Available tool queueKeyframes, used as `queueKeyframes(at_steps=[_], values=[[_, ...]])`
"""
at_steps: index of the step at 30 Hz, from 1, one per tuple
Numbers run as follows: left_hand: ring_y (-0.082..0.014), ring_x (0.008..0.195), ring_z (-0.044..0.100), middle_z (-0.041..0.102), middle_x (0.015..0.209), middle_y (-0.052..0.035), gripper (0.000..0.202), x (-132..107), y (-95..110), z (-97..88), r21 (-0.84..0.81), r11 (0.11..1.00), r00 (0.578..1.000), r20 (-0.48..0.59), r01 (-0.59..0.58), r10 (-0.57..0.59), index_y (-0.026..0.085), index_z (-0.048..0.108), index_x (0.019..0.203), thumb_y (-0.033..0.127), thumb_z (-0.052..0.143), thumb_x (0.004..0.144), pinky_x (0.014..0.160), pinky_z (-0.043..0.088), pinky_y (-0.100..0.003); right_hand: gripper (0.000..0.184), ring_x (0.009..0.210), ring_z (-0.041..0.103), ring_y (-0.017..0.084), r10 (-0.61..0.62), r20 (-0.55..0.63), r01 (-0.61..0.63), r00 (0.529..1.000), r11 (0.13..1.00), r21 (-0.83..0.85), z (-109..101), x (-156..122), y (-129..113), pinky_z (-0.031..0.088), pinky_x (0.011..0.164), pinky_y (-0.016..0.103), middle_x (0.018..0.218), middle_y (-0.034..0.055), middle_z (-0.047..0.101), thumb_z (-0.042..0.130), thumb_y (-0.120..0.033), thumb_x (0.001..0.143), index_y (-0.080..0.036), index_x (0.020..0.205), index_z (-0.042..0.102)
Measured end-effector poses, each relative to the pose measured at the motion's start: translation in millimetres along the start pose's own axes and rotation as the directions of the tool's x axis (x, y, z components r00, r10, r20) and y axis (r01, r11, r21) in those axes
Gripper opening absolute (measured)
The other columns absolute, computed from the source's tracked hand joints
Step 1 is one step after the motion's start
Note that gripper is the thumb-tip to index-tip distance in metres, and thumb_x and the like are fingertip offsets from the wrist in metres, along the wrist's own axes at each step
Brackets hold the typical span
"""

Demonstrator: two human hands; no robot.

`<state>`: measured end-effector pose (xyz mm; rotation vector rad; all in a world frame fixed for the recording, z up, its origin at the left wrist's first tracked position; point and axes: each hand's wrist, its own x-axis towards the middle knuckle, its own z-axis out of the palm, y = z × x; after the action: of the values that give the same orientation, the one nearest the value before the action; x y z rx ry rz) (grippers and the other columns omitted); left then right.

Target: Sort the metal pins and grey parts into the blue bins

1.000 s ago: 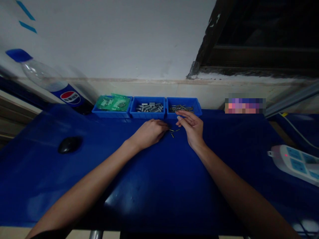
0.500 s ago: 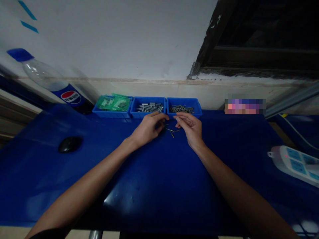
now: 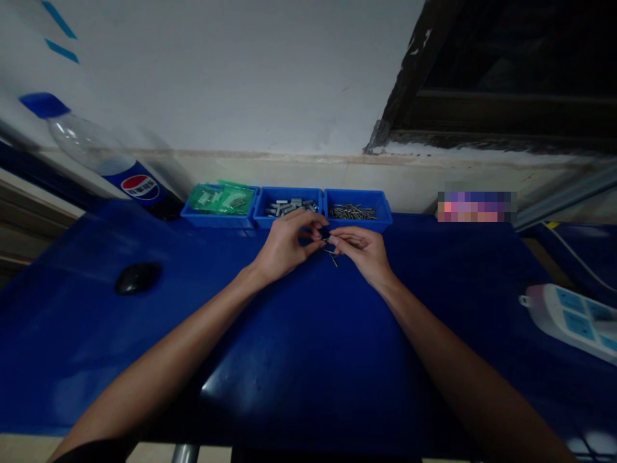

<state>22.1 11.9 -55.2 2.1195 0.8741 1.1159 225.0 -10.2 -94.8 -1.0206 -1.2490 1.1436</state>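
My left hand [image 3: 289, 243] is curled, its thumb and fingertips bent round something too small and hidden to name. Close against its fingertips, my right hand [image 3: 364, 251] pinches a thin metal screw [image 3: 326, 240], whose end shows between the two hands. Below the fingers, a few loose screws [image 3: 335, 261] lie on the blue table [image 3: 308, 360], partly covered by the hands. Just behind is a blue bin [image 3: 383, 222] holding many thin screws [image 3: 354, 212]. Next to it stands another blue bin [image 3: 263, 220] with grey metal pieces [image 3: 292, 206].
A third blue bin [image 3: 219, 222] holds green plastic packets [image 3: 226, 198]. Further left are a cola bottle [image 3: 137, 183] and a black computer mouse [image 3: 135, 278]. On the right lie a white power strip [image 3: 571, 318] and a blurred-out item [image 3: 477, 207] by the wall.
My right hand has moved left and closed in a pinch, meeting my left fingertips. Fewer loose screws show on the table beneath the hands. The view has shifted slightly.
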Motion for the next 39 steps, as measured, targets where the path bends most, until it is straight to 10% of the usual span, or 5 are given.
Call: queueKeyframes(at_steps=[8, 15, 24, 39], values=[[-0.0234, 0.097, 0.071, 0.075, 0.107, -0.0115, 0.017, -3.8, 5.1, 4.4, 0.391, 0.920, 0.986, 0.161, -0.016, -0.051, 0.015, 0.071, 0.109, 0.026, 0.060, 0.103, 0.092, 0.060, -0.042, 0.029, 0.070, 0.074, 0.018, -0.151, -0.325, 0.147, 0.934, 0.988, -0.037, -1.2, 0.8, 4.5, 0.058, 0.064, 0.033, 0.110, 0.0071, 0.083, 0.078, -0.041, 0.087, -0.026, 0.112, 0.079], [-0.0294, 0.143, 0.055, 0.064, 0.149, -0.0128, 0.042, -16.5, 10.7, 29.7, 0.452, 0.802, 0.802, 0.594, -0.391, 0.056, 0.017, 0.063, 0.141, 0.010, 0.056, 0.101, 0.112, 0.051, -0.048, 0.018, 0.063, 0.068, 0.015, -0.200, -0.414, 0.210, 0.888, 0.977, -0.021, -9.8, 2.0, 12.9, 0.052, 0.062, 0.031, 0.091, 0.0040, 0.080, 0.066, -0.037, 0.094, -0.025, 0.103, 0.078], [-0.0268, 0.104, 0.071, 0.076, 0.108, -0.0125, 0.030, -5.8, 4.7, 6.8, 0.533, 0.800, 0.870, 0.492, -0.277, -0.027, 0.013, 0.075, 0.112, 0.002, 0.050, 0.098, 0.092, 0.059, -0.040, 0.016, 0.060, 0.065, 0.014, -0.139, -0.370, 0.163, 0.919, 0.986, 0.033, -7.6, 1.7, 8.5, 0.050, 0.061, 0.031, 0.086, 0.0029, 0.078, 0.064, -0.032, 0.092, -0.025, 0.097, 0.077], [-0.0233, 0.110, 0.068, 0.073, 0.118, -0.0123, 0.033, -4.8, -1.3, 6.0, 0.333, 0.925, 0.969, 0.219, -0.186, 0.115, 0.017, 0.075, 0.122, 0.007, 0.052, 0.101, 0.099, 0.057, -0.041, 0.016, 0.060, 0.065, 0.014, -0.113, -0.330, 0.132, 0.937, 0.991, 0.035, -6.6, 1.2, 5.8, 0.051, 0.060, 0.031, 0.084, 0.0024, 0.079, 0.064, -0.032, 0.091, -0.024, 0.095, 0.078]])
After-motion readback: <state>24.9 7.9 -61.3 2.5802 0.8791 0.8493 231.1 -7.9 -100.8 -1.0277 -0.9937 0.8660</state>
